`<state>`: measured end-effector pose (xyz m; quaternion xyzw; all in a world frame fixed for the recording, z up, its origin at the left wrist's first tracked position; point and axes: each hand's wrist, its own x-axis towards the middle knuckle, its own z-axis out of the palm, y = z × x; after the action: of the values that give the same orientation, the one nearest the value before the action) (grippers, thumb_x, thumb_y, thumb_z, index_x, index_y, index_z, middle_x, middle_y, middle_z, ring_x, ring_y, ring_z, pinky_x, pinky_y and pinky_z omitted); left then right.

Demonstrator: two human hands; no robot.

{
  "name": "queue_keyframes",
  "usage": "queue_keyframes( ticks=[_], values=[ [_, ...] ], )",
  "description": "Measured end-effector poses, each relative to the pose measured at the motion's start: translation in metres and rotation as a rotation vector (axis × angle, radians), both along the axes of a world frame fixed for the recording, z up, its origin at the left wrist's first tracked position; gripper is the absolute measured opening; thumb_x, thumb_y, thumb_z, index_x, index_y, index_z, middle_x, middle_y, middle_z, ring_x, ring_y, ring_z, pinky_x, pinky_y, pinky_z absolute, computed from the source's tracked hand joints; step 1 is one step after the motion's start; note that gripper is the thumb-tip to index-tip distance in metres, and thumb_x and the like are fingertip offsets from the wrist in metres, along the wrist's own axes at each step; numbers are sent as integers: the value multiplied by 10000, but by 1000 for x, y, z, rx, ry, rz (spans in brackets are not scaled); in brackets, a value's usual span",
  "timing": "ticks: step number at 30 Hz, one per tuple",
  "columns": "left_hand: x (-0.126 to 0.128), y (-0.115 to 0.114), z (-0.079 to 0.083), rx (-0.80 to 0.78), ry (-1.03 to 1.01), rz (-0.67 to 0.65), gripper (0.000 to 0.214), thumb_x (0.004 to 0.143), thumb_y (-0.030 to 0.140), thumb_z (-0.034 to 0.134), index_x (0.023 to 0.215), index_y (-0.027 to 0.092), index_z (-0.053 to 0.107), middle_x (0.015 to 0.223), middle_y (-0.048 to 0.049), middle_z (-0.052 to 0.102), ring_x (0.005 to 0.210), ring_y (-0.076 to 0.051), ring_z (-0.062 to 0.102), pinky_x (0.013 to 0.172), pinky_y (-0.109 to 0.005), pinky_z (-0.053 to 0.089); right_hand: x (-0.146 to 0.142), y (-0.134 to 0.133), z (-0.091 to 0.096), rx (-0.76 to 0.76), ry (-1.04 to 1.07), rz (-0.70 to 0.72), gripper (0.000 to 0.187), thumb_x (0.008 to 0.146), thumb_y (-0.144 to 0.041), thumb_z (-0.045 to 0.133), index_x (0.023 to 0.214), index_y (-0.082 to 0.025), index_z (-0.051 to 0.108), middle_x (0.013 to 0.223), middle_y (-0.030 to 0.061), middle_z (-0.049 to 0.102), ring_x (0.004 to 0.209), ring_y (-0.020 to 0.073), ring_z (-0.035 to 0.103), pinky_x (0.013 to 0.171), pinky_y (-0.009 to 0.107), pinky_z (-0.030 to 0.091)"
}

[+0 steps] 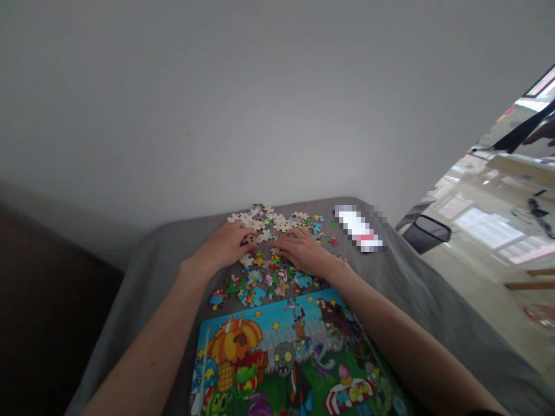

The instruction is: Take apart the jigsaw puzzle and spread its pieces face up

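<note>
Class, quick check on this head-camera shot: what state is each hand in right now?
Left hand: open, palm down on the jigsaw pieces, nothing visibly held.
Right hand: open, palm down on the pieces, nothing visibly held.

Hands: two, one left hand (pixel 224 245) and one right hand (pixel 303 252), both toward 12 o'clock. Jigsaw pieces (pixel 260 222): one heap, too many to count. Also one puzzle box (pixel 277 358) at 6 o'clock, one blurred object (pixel 359 229) at 1 o'clock, one wastebasket (pixel 427 233) at 2 o'clock.

Puzzle pic (pixel 286 358) cut off at btm, white obj (pixel 358 229) pixelated
</note>
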<state>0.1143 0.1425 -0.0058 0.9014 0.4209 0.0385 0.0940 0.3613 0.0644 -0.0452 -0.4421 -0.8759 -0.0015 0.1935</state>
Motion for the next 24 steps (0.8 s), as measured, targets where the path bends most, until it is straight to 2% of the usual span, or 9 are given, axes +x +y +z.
queue_keyframes(
  ticks=[5,8,12,18,21,24],
  values=[
    [7,-2,-8,74,44,-5,355,962,384,655,1268,228,744,1195,-103,694,1099,-286,665,946,-378,501,0,2,-9,70,142,-50,296,1069,-196,494,1251,-192,729,1077,101,766,1030,233,621,939,378,491],
    [10,-5,-5,107,64,-11,283,997,360,602,1186,252,782,1145,-81,707,1058,-281,668,902,-382,506,-1,2,-12,94,147,-65,274,1052,-222,546,1258,-198,724,1092,93,765,1052,255,600,967,414,485],
    [14,-8,-2,109,39,16,331,1053,325,489,1097,242,806,1087,-72,721,1033,-259,670,907,-371,505,-3,0,-15,117,109,-116,238,1007,-241,640,1220,-212,744,1166,92,754,1131,294,563,1012,459,453],
    [16,-11,-1,69,-16,33,312,972,367,668,1229,220,766,1243,-82,698,1140,-281,658,1010,-396,495,-5,-2,-9,69,94,-138,203,1036,-248,584,1114,-200,765,1084,82,770,1092,282,587,1009,447,448],
    [17,-13,1,59,9,41,289,975,345,663,1218,243,779,1197,-76,711,1089,-274,679,958,-383,516,-4,-3,-5,62,123,-196,260,1051,-230,531,1209,-192,735,1136,94,764,1120,276,595,1037,443,448],
    [18,-13,2,89,18,33,253,1000,322,610,1150,259,804,1142,-63,727,1043,-271,691,919,-381,525,0,-2,-4,53,148,-289,352,1063,-208,464,1350,-177,664,1310,113,722,1278,286,553,1117,462,414]
  ],
)
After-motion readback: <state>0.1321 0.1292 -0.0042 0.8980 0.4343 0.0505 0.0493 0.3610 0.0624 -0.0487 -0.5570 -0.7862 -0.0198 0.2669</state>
